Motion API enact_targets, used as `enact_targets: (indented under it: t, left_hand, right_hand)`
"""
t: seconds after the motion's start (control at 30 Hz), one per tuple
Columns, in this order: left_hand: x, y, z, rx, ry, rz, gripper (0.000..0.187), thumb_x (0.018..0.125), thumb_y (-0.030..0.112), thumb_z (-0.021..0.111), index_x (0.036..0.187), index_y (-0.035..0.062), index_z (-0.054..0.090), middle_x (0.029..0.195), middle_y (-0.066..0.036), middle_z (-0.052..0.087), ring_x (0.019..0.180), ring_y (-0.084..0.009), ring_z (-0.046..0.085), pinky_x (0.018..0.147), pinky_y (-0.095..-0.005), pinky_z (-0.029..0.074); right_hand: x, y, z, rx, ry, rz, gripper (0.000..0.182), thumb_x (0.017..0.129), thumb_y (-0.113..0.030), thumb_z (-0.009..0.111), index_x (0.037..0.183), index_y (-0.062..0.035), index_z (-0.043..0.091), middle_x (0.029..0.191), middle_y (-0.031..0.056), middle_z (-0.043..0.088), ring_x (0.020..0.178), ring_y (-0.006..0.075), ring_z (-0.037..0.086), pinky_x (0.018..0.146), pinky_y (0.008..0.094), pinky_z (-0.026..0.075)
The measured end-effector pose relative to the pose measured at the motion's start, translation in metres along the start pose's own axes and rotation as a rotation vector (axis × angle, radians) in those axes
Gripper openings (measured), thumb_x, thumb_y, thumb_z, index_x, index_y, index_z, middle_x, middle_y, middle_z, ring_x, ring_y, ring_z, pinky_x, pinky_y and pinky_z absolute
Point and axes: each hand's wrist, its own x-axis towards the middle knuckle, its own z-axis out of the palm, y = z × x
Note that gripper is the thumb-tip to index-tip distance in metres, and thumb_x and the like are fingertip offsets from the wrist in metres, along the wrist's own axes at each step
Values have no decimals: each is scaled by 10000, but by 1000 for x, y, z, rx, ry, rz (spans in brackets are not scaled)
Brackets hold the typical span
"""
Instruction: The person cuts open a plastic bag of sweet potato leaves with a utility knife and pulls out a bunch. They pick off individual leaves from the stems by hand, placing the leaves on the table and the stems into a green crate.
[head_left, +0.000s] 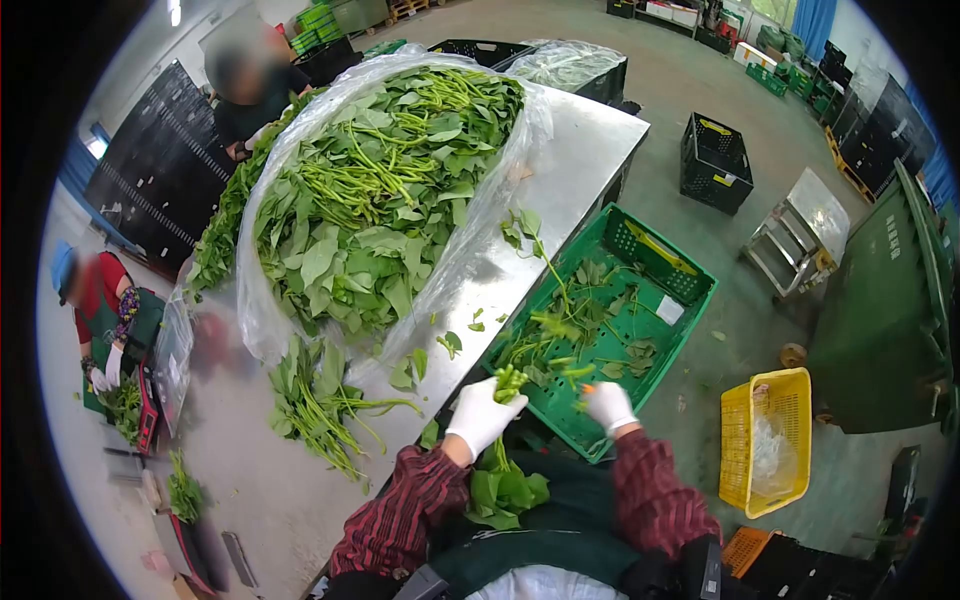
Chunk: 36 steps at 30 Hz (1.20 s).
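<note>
My left hand, in a white glove, is closed around a bunch of leafy green vegetables. Its cut stems stick up past my fingers and its leaves hang down against my apron. My right hand, gloved too, is closed beside the stems. A small orange bit shows at its fingertips, but I cannot make out what it is. Just beyond both hands is a green crate with loose leaves and stem pieces in it. Some stem pieces near my right hand are blurred. A loose bunch of greens lies on the table to the left.
A large heap of greens in clear plastic covers much of the metal table. Two people work across and to the left, near a red scale. Right of me stand a yellow basket, a black crate and a metal stool.
</note>
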Motion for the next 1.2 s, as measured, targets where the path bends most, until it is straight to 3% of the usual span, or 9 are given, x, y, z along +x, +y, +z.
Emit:
enact_targets:
  t: [0.07,0.17,0.23,0.33,0.43,0.53,0.63,0.83,1.2]
  left_hand:
    - [1,5,-22,28,28,13,200,756,148,684,853,-17,623,724,-42,622,650,-81,558,609,-255,460]
    - [2,-18,-24,-7,-13,56,219,759,163,683,877,-11,623,754,-56,629,686,-99,579,647,-259,465]
    - [4,-10,-27,-129,-96,40,246,755,182,684,899,-7,622,771,-79,640,701,-118,598,671,-268,471]
    - [-11,17,-33,-538,-382,-128,220,756,163,690,912,20,628,730,-15,591,682,-102,559,666,-244,446]
    - [-19,11,-26,-624,-444,-162,201,758,108,670,931,17,622,763,-23,606,694,-111,569,673,-246,453]
    - [-27,13,-23,-650,-488,-175,215,743,101,676,936,24,619,801,-28,613,727,-119,575,692,-257,457]
    - [-32,4,-21,-743,-503,-207,202,747,90,669,931,25,618,806,-32,613,739,-124,578,704,-260,454]
    - [-42,5,-18,-799,-394,-202,202,782,140,664,933,13,615,798,-25,609,726,-110,565,687,-238,443]
    - [-48,2,-7,-551,-129,-63,197,736,82,650,903,-13,606,815,-14,624,740,-81,550,681,-241,440]
  right_hand:
    - [-1,44,7,-30,-65,176,302,787,-278,541,777,-4,668,762,228,626,732,374,620,659,443,498]
    - [-10,30,-17,-69,43,61,278,805,-271,540,755,-24,657,716,199,632,690,352,628,633,431,502]
    - [-14,-13,-47,162,60,33,248,800,-261,551,799,-24,624,673,172,626,621,323,625,588,402,493]
    - [-44,-82,-100,885,-55,-81,129,814,-120,601,833,5,577,687,56,623,494,84,547,504,227,427]
    - [-66,-126,-130,1154,-258,-133,224,802,-132,650,981,-6,601,812,50,630,573,50,520,540,194,433]
    - [-64,-143,-115,886,-23,-502,229,799,-109,628,998,0,595,739,40,612,567,46,519,533,197,426]
    - [-68,-143,-128,912,-265,-223,243,813,-107,608,1033,-4,593,693,31,597,552,44,510,523,202,418]
    - [-80,-138,-113,1277,-126,-167,167,839,-91,583,975,5,594,668,10,572,515,37,485,479,192,392]
    - [-86,-145,-89,709,187,-562,86,796,-2,616,824,-28,539,668,63,550,469,116,533,450,234,423]
